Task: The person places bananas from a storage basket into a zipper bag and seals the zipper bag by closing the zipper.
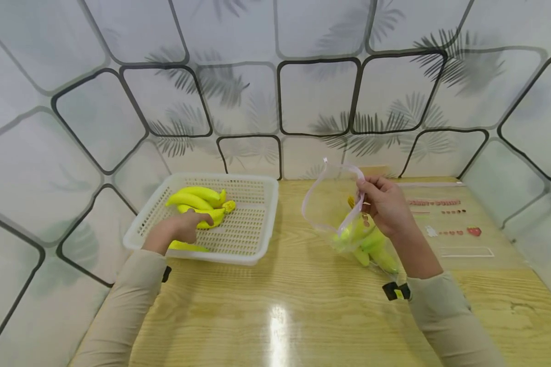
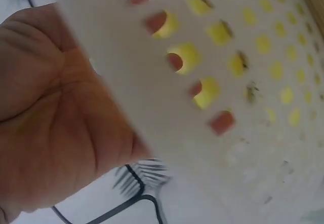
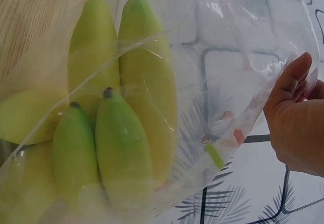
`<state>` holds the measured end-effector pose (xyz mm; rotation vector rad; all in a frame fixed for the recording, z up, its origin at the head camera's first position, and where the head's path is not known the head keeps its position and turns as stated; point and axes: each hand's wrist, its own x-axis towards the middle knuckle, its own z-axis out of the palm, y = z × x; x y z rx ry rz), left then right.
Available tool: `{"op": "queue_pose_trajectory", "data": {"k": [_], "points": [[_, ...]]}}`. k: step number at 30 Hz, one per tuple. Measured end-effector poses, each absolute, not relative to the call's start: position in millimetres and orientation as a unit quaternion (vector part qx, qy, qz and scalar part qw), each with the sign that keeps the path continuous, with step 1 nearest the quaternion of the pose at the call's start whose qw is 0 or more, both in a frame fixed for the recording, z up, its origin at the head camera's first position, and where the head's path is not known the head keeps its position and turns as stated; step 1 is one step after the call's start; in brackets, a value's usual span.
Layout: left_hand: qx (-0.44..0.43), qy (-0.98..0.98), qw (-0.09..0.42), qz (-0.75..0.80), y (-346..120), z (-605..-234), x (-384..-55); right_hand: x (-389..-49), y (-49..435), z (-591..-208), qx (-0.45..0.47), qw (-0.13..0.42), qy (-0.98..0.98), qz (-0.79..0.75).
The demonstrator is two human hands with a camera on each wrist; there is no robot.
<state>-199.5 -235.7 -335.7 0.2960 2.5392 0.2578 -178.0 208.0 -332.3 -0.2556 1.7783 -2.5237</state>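
Note:
In the head view my left hand point(image 1: 183, 228) reaches into the white plastic basket point(image 1: 266, 224), touching a bunch of yellow bananas point(image 1: 193, 201). The left wrist view shows the left palm point(image 2: 66, 107) beside the basket's perforated wall point(image 2: 202, 168); most of the fingers are hidden behind it, so their grip is unclear. My right hand point(image 1: 385, 206) pinches the pinkish rim of a clear zip bag point(image 1: 323, 204) between thumb and fingers, its mouth standing wide. Several yellow-green bananas point(image 3: 124, 153) lie inside the bag, on the table.
Another yellow banana point(image 1: 185, 246) lies at the basket's near side. To the right, a flat clear zip bag point(image 1: 464, 252) with red printed designs lies on the wooden table point(image 1: 239, 311). A patterned wall covering point(image 1: 317, 97) encloses the table's back and sides.

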Motion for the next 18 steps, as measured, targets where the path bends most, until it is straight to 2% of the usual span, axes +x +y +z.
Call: {"op": "queue_pose_trajectory", "data": {"k": [5, 11, 18], "points": [[0.072, 0.944, 0.317, 0.045, -247.0, -347.6, -198.6, -177.2, 208.7, -335.3, -0.084, 0.03, 0.577, -0.812], [0.052, 0.945, 0.321, 0.039, -256.8, -359.4, -197.7, -176.5, 209.8, -337.3, -0.096, 0.034, 0.576, -0.811], [0.075, 0.945, 0.312, 0.054, -263.4, -367.5, -201.5, -175.3, 209.4, -337.7, -0.09, 0.029, 0.581, -0.809]]}}
